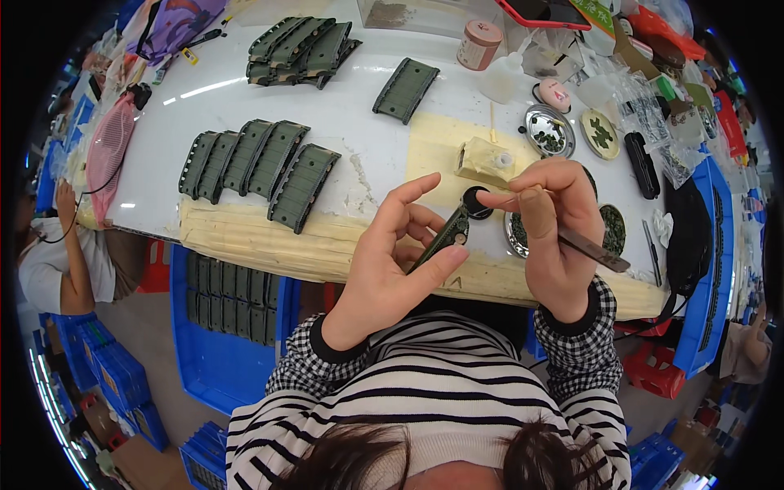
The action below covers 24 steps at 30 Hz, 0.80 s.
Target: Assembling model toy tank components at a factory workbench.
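My left hand point(400, 245) is closed on a dark green curved panel point(443, 240), held tilted just above the table's front edge. The fingers hide part of that panel. In my right hand point(563, 220) a pair of metal tweezers point(592, 249) is pinched, its wide end sticking out to the lower right. The tweezers' tips come close to the panel's upper end; whether they grip anything is too small to tell. Behind them is a small round black dish point(477, 202). A tape-wrapped cream block point(485, 160) with a translucent nozzle stands just beyond.
Several similar green panels point(304, 186) lie to the left, with a stack point(298, 51) behind and a single panel point(406, 90). Right of my hands are a metal dish point(562, 122) and a pale dish point(600, 133) with green bits. A blue crate point(208, 367) of panels sits below left.
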### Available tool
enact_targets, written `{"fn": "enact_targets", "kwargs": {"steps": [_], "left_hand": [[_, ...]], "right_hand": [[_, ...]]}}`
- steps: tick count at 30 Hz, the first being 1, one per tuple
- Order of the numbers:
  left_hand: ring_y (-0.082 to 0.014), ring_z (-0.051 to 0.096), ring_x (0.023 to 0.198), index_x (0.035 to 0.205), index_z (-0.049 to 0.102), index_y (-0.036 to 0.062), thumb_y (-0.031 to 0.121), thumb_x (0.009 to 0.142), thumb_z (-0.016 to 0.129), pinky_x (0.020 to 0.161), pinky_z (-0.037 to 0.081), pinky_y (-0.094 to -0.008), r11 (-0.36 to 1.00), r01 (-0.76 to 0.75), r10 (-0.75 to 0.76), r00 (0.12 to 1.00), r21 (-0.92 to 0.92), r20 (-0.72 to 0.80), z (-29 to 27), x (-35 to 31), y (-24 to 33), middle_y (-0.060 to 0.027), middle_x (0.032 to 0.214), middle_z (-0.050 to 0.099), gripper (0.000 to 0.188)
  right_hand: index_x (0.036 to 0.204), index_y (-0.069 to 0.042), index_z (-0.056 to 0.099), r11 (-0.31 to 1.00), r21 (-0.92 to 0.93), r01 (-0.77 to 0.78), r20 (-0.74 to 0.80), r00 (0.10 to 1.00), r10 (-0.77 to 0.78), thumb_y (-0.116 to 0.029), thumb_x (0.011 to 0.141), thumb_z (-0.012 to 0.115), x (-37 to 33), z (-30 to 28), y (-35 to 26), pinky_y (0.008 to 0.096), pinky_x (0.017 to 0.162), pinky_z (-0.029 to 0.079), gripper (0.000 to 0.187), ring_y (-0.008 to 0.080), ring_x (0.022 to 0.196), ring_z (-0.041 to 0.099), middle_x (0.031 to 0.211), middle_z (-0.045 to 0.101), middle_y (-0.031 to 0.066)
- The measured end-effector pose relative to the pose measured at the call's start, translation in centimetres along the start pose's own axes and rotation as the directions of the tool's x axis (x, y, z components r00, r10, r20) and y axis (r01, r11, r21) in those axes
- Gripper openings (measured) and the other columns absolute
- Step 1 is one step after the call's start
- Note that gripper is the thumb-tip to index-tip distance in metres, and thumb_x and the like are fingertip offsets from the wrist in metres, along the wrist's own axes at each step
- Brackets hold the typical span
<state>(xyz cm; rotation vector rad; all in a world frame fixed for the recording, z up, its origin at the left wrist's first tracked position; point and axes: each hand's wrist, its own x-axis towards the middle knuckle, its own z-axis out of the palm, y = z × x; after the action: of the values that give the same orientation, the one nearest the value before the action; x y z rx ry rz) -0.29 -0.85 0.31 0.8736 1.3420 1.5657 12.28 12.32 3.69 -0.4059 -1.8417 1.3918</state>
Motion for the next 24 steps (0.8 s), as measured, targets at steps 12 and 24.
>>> {"fn": "enact_targets", "kwargs": {"steps": [12,24], "left_hand": [[-0.0095,0.051,0.088,0.14,0.033,0.002,0.005,0.083,0.067,0.071,0.046,-0.0204,0.999,0.008,-0.008,1.0,0.037,-0.004,0.2,-0.2,0.6,-0.0053,0.098,0.054,0.067],[-0.0126,0.054,0.098,0.139,0.036,-0.0008,0.011,0.089,0.063,0.084,0.048,-0.0251,0.999,0.022,-0.021,0.999,-0.037,0.037,-0.2,-0.3,0.0,-0.0074,0.107,0.056,0.058]], "right_hand": [[0.098,0.003,0.047,0.996,0.023,-0.086,0.116,0.99,0.083,-0.012,0.098,0.046,0.0,0.3,0.0,0.0339,0.079,0.058,0.015,0.0109,0.082,0.061,0.093,0.049,0.0062],[0.098,0.004,0.054,0.999,0.029,0.042,-0.111,0.993,-0.039,-0.008,0.096,0.053,1.0,-0.5,1.1,0.0234,0.064,0.053,0.012,0.0083,0.067,0.056,0.088,0.056,0.0046]]}}
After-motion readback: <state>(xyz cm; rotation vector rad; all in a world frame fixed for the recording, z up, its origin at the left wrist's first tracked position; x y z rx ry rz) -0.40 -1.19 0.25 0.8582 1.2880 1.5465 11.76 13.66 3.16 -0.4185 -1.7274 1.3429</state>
